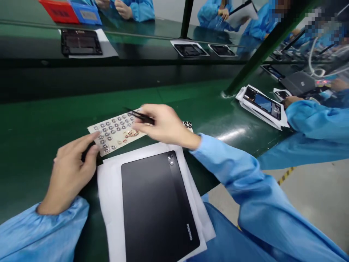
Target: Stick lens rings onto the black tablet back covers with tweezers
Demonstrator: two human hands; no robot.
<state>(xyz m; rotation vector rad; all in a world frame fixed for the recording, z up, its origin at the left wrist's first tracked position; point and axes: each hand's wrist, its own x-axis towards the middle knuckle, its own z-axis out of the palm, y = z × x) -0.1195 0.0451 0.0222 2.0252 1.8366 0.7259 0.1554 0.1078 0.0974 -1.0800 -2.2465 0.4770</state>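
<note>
A pale sheet dotted with several small round parts lies on the green bench. My right hand hovers over it, pinched on black tweezers whose tips point left above the sheet. My left hand rests beside the sheet's near left corner, fingers curled, the fingertips touching its edge. Just below the sheet a black tablet lies back-up on white paper, its camera lens at the top right corner.
Another person's blue sleeve and hand lie at the right by a tablet on white wrapping. More tablets sit on the raised belt behind. A black post slants up at the right. The bench edge drops to the floor at lower right.
</note>
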